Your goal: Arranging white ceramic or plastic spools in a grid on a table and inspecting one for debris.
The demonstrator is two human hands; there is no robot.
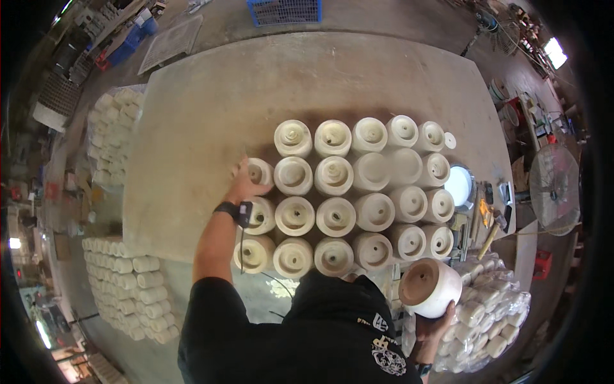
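My left hand reaches over the table and grips the leftmost white plaster mould in the second row. That mould belongs to a tight block of several round cream moulds standing in rows on the grey table. Off the table's right corner, my right hand holds up a single white mould with a brown hollow face, tilted toward me. A dark watch sits on my left wrist.
Stacks of cream cylinders wrapped in plastic lie on the floor at left, far left and lower right. A hammer and small tools lie on the table's right edge by a white bowl. A fan stands right; a blue crate beyond.
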